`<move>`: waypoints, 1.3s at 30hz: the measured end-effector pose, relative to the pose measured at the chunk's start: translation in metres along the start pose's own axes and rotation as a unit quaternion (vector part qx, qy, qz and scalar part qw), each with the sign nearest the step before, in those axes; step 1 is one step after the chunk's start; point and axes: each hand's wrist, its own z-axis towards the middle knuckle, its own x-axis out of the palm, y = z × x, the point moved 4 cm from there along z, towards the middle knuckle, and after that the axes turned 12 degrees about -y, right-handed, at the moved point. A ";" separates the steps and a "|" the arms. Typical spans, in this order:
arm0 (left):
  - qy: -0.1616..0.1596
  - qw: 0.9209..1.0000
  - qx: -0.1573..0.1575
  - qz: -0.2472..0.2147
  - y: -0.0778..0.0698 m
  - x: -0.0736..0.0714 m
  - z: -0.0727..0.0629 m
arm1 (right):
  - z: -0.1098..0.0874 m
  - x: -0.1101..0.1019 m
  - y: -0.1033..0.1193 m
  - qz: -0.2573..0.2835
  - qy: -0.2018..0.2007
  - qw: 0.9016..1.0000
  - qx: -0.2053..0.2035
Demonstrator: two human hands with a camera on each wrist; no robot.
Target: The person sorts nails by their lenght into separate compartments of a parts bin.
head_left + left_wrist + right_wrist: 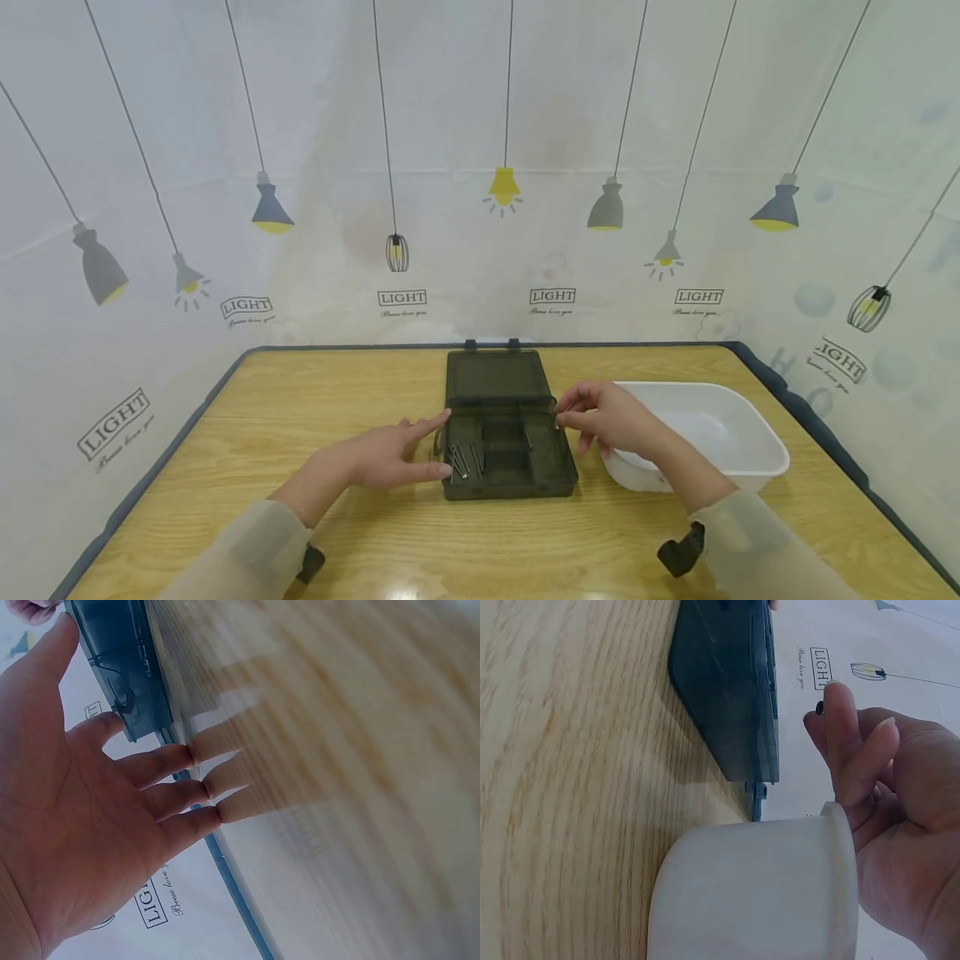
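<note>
A dark see-through compartment box point(512, 492) lies on the table with its lid point(498, 374) laid back. Several slim metal pins point(458, 461) are in its left compartment, and another pin point(528, 439) is in a compartment right of the middle. My left hand point(386, 455) has its fingers spread along the box's left side, with thumb and index fingertip at the rim. Over the right rim, my right hand point(607, 414) pinches a small metal piece point(820, 708) between thumb and fingers. Only a dark end of it shows in the right wrist view; the fingers hide the rest.
Right of the box stands a white plastic tub point(757, 433), close under my right wrist. Wood-grain table point(300, 400) surrounds both. A cloth backdrop point(450, 108) printed with lamps rises behind the table's dark edge.
</note>
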 end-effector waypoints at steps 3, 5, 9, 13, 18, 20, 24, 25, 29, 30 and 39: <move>0.000 1.000 -0.001 0.000 0.000 0.000 0.000 | 0.000 0.003 0.001 -0.004 0.003 1.000 0.001; 0.000 1.000 -0.002 0.000 0.000 0.000 0.000 | 0.000 0.004 0.001 -0.004 0.005 1.000 0.002; 0.001 1.000 -0.004 -0.001 -0.001 0.000 -0.001 | 0.000 0.003 0.001 -0.002 0.003 1.000 0.002; 0.000 1.000 -0.004 -0.002 -0.002 0.000 -0.001 | 0.000 -0.001 -0.001 -0.006 -0.003 1.000 -0.004; 0.000 1.000 -0.003 -0.001 -0.003 -0.001 -0.001 | -0.001 -0.012 -0.006 -0.009 -0.010 1.000 -0.011; 0.000 1.000 -0.002 0.000 -0.003 -0.001 -0.001 | -0.002 -0.018 -0.009 -0.008 -0.011 1.000 -0.012; 0.000 1.000 -0.002 -0.001 -0.003 -0.001 -0.001 | -0.004 -0.031 -0.014 -0.015 -0.016 1.000 -0.012; 0.000 1.000 -0.002 -0.001 -0.003 -0.001 -0.001 | -0.004 -0.035 -0.015 -0.016 -0.018 1.000 -0.012; -0.002 1.000 -0.001 -0.001 -0.003 -0.002 -0.002 | -0.003 -0.048 -0.023 -0.022 -0.025 0.999 -0.007; -0.002 1.000 -0.001 -0.001 -0.003 -0.002 -0.002 | -0.003 -0.052 -0.026 -0.023 -0.025 0.999 -0.005; 0.001 1.000 0.002 -0.005 -0.003 -0.002 -0.002 | 0.004 -0.066 -0.066 -0.092 0.011 0.995 0.036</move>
